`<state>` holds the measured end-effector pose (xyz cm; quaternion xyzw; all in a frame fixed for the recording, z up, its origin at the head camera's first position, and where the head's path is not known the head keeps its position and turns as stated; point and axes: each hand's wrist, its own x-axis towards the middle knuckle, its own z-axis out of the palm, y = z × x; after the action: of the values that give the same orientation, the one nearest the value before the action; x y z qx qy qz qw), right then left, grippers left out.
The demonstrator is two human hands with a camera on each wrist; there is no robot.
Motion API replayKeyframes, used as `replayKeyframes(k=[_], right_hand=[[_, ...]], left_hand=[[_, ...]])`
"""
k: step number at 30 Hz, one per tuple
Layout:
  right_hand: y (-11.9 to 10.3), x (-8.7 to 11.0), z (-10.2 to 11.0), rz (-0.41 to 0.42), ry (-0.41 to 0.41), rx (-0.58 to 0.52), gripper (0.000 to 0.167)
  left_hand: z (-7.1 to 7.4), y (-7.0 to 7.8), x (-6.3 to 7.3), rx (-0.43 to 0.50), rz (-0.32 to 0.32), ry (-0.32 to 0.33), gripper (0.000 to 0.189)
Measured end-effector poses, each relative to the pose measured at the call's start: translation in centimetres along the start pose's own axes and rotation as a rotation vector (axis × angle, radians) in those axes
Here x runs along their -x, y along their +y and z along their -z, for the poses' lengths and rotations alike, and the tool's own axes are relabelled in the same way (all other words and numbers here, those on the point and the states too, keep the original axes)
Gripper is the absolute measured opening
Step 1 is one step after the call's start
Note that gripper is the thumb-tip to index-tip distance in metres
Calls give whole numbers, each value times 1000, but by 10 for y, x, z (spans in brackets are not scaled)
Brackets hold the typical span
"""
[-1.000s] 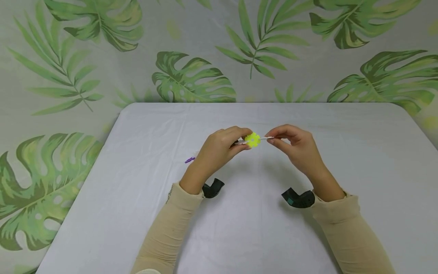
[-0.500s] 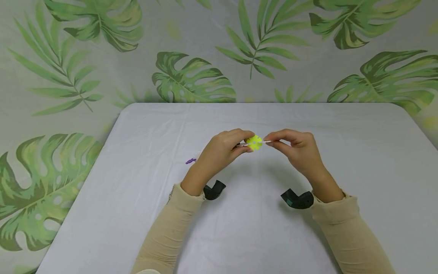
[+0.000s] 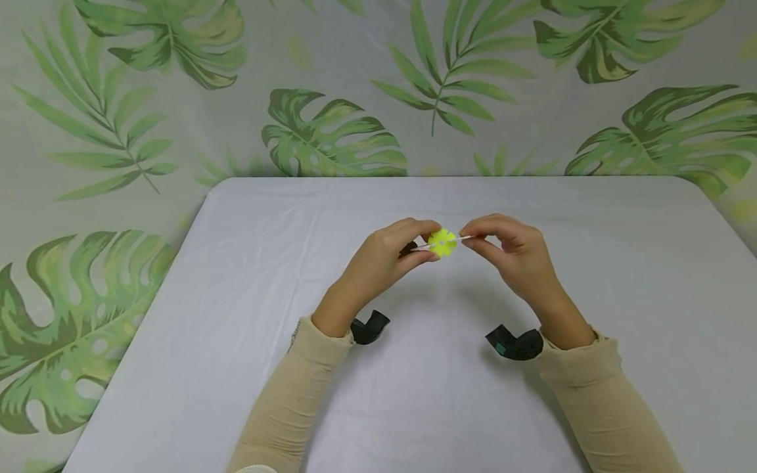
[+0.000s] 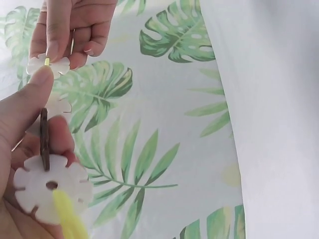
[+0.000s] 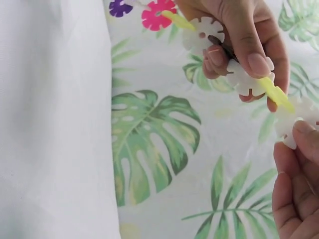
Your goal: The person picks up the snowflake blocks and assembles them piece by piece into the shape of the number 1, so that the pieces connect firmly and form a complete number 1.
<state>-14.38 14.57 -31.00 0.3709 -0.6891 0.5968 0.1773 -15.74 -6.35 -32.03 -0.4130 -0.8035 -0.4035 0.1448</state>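
In the head view, my left hand (image 3: 378,253) and right hand (image 3: 511,249) meet over the far half of the table with a chain of notched plastic snowflake discs between them. My left thumb and fingers pinch the chain around a white disc (image 5: 239,79), right beside a bright yellow disc (image 3: 442,242). At the chain's right end, my right thumb and fingertips pinch another white disc (image 5: 294,119), seen edge-on from the head and meeting the yellow one. Farther along hang a dark brown disc (image 4: 45,144), a white disc (image 4: 37,194), a pink disc (image 5: 158,14) and a purple disc (image 5: 119,7).
A white cloth covers the table (image 3: 414,407). Behind it hangs a leaf-patterned backdrop (image 3: 331,138). A black wrist camera mount (image 3: 370,327) juts from the left cuff, and another mount (image 3: 514,343) from the right cuff.
Both hands dip slightly, then rise again, and the yellow disc shifts a little to the right. The purple disc, earlier visible beside the left wrist in the head view, is now hidden.
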Motion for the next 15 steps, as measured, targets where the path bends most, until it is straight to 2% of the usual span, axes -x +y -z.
replayKeyframes(k=[9, 15], right_hand=[[4, 3, 10, 3, 97, -28, 29], [5, 3, 14, 19, 143, -92, 25]], left_hand=[[-10, -2, -2, 276, -12, -6, 38], [-21, 0, -3, 394, -24, 25, 40]])
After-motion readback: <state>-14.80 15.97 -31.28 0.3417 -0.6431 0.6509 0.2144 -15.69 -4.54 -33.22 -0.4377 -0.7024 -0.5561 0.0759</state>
